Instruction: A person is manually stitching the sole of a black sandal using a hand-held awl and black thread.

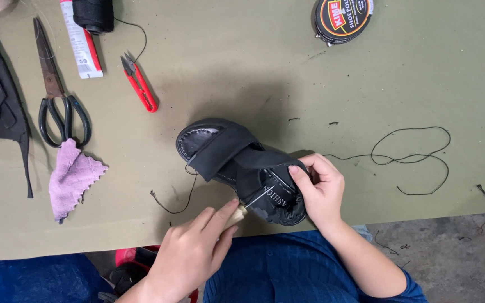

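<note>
Olive-green table carries everything; at its near edge the left hand has fingers pinched on a pale-handled awl touching a black sandal, whose heel end the right hand grips with fingers curled. Black thread loops right; pink cloth and scissors lie left, red snips and polish tin far.
</note>
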